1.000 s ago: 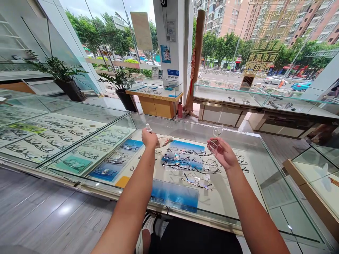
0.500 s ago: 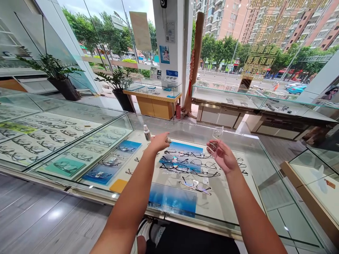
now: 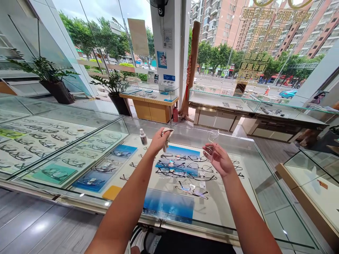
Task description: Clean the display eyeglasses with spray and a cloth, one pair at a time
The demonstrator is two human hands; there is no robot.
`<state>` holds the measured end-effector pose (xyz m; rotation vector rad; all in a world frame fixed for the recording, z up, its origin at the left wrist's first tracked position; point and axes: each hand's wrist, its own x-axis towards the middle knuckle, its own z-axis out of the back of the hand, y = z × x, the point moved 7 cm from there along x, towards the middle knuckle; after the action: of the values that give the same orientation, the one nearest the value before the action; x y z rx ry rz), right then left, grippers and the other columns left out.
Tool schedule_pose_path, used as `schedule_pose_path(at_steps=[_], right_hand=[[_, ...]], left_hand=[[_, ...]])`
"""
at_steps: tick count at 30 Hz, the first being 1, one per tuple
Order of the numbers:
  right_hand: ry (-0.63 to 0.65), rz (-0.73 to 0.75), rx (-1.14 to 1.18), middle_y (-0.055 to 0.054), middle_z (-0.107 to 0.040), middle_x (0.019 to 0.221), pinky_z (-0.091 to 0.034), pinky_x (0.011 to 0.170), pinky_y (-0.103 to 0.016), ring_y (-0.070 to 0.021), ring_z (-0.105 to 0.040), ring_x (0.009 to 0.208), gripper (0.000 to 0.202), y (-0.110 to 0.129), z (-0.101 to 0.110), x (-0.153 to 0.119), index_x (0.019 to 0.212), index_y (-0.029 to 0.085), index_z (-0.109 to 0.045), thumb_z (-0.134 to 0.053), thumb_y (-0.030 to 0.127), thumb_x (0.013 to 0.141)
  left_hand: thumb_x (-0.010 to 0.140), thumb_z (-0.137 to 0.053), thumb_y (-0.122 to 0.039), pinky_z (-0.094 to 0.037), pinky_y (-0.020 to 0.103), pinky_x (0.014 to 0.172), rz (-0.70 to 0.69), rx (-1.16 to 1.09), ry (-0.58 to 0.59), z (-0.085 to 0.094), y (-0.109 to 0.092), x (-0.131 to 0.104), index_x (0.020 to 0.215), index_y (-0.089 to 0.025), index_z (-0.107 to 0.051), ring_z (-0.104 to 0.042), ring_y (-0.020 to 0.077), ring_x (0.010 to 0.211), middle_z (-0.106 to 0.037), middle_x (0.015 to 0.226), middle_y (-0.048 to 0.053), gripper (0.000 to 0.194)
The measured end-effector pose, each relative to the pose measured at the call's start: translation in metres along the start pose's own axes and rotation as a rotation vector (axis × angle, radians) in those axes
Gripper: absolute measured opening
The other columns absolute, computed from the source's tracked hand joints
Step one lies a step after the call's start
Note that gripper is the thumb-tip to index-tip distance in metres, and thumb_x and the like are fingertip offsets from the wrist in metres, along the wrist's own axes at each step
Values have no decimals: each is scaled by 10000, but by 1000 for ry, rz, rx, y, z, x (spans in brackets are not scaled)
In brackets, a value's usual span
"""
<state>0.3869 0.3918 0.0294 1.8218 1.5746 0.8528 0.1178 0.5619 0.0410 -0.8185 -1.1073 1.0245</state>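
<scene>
Above the glass display case (image 3: 225, 220), my left hand (image 3: 159, 141) is closed on a pale cloth (image 3: 167, 139), which hangs from the fingers. My right hand (image 3: 219, 158) pinches a pair of thin-framed clear glasses (image 3: 213, 137), held upright with one lens above the fingers. The two hands are apart. A small white bottle (image 3: 143, 137) stands just left of my left hand. Below and between the hands, several pairs of glasses (image 3: 171, 171) lie in rows, some over a blue sheet (image 3: 194, 151). One more pair (image 3: 192, 190) lies nearer to me.
More cases with rows of glasses (image 3: 39, 135) extend to the left. A yellow cloth (image 3: 112, 193) lies at the case's near side. Another glass case (image 3: 296, 165) stands at the right. Potted plants (image 3: 54, 88), a wooden trunk (image 3: 192, 63) and low cabinets (image 3: 152, 109) stand behind.
My left hand has lifted slightly and turned, and the cloth in it now shows more fully. My right hand still holds the glasses, tilted a little differently. The view has shifted slightly.
</scene>
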Motion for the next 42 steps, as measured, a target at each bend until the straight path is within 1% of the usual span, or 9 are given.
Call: schedule_pose_path(at_steps=[4,8,14,24,27,30,33,37,42], right_hand=[[39,11,-76,-33,-792,1088,-581,948,-353,-214,-733,1074,217,0,-8,-3,919,250,-724,-861,406,857],[86,22,-160,-50,-787,1072,-585,895,-323,-207,-730,1039,238,-1,-16,-5,905,232,-723,-866,417,856],[78,3,-193,-61,-791,1067,-596,915,-343,-212,-737,1021,282,-5,-19,-7,888,226,-715,-887,442,830],[192,-18,-182,-47,-774,1053,-555,1048,-414,-210,-727,1028,269,-7,-29,-12,916,222,-727,-860,450,861],[199,-22,-182,-49,-779,1041,-545,1056,-428,-213,-729,1006,281,-7,-30,-12,912,226,-722,-869,457,849],[192,-14,-179,-50,-783,1055,-539,1062,-423,-211,-730,1012,285,-7,-29,-12,911,225,-723,-875,456,841],[197,-12,-172,-50,-783,1060,-542,1046,-420,-215,-730,1017,284,-7,-30,-12,910,228,-720,-876,454,840],[195,1,-161,-49,-784,1031,-516,1074,-419,-215,-733,1013,277,-6,-31,-11,904,228,-711,-882,435,836],[211,47,-196,-46,-786,1011,-502,1075,-424,-237,-733,1032,264,-2,-34,-13,928,234,-720,-863,444,854]], left_hand=[[817,-744,-638,-455,251,640,17,-365,194,-28,-30,-20,1000,-195,-670,-581,147,701,-661,835,10,485],[790,-805,-611,-412,238,550,71,-466,314,-45,-44,-40,903,-218,-577,-527,122,586,-654,766,-9,468],[858,-690,-719,-307,245,490,67,-437,333,-57,-45,-49,746,-208,-531,-365,94,501,-485,613,-40,547],[839,-658,-791,-391,271,512,172,-596,459,-81,-51,-63,833,-223,-504,-457,123,547,-594,710,-6,589],[870,-643,-723,-427,284,555,192,-627,487,-83,-49,-65,876,-211,-552,-505,142,600,-620,773,22,520],[768,-741,-499,-491,312,660,230,-714,452,-82,-46,-63,959,-205,-588,-592,185,720,-642,842,34,383],[698,-790,-340,-498,301,709,223,-707,472,-83,-47,-65,979,-204,-575,-623,186,781,-652,871,18,380],[729,-887,-356,-462,242,671,192,-607,574,-88,-48,-69,959,-207,-527,-620,137,744,-651,858,-13,452],[764,-893,-459,-356,206,535,160,-565,620,-89,-44,-70,858,-223,-420,-507,87,569,-556,719,-64,536]])
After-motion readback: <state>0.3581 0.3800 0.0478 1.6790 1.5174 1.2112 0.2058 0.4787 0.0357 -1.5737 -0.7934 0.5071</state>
